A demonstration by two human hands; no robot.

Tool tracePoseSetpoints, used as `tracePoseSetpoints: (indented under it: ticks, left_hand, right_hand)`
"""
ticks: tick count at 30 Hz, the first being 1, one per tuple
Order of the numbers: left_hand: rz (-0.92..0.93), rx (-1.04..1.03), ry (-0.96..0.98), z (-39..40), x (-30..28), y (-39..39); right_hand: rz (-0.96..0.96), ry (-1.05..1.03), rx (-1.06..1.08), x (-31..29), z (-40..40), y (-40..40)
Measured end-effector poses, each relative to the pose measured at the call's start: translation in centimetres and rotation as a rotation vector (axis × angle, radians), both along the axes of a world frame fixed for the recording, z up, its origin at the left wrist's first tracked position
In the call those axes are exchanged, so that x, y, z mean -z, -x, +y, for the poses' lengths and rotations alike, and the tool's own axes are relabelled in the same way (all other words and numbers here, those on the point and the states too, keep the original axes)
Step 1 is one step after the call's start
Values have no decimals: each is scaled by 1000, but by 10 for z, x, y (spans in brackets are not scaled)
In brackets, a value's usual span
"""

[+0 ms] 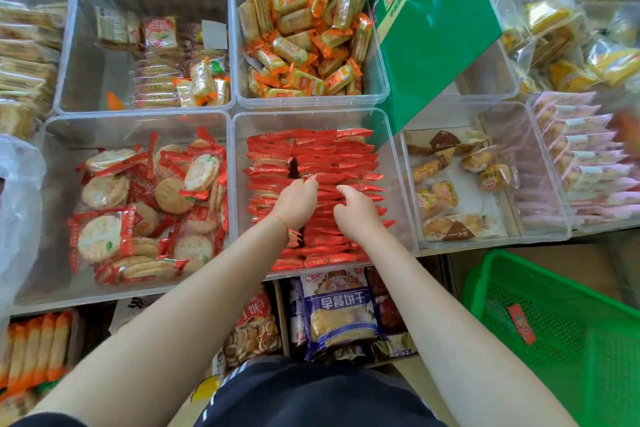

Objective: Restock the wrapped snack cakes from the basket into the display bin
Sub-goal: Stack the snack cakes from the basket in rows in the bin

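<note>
A clear display bin [389, 149] in the middle of the shelf holds several rows of red-wrapped snack cakes [332, 159], packed on edge. Both my hands are down inside it. My left hand [297, 202] has its fingers curled onto a red packet in the left row. My right hand [356, 210] has its fingers curled down among the packets of the middle row; the fingertips are hidden between wrappers. A green mesh basket [554, 333] stands at the lower right with one red packet [522, 324] lying in it.
Clear bins surround the middle one: round rice crackers [138, 211] to the left, orange-wrapped biscuits [304, 42] behind, small wrapped cakes [450, 180] to the right. A green carton [429, 28] leans at the back right. Bagged biscuits [341, 312] sit on the lower shelf.
</note>
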State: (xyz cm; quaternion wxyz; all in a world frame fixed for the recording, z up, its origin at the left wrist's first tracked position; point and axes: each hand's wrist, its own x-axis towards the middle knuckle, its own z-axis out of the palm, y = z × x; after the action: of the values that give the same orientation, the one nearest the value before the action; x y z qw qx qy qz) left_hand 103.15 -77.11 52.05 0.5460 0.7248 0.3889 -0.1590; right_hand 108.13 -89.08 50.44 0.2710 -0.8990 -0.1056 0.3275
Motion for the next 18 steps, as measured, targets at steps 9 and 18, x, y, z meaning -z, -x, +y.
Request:
tracePoseSetpoints:
  ticks: [9, 18]
  left_hand:
    - [-49, -71, 108, 9, -5, 0]
    - [-236, 196, -523, 31, -3, 5]
  right_hand:
    - [-86, 62, -93, 0, 14, -13]
    - [-520, 135, -391, 32, 42, -31]
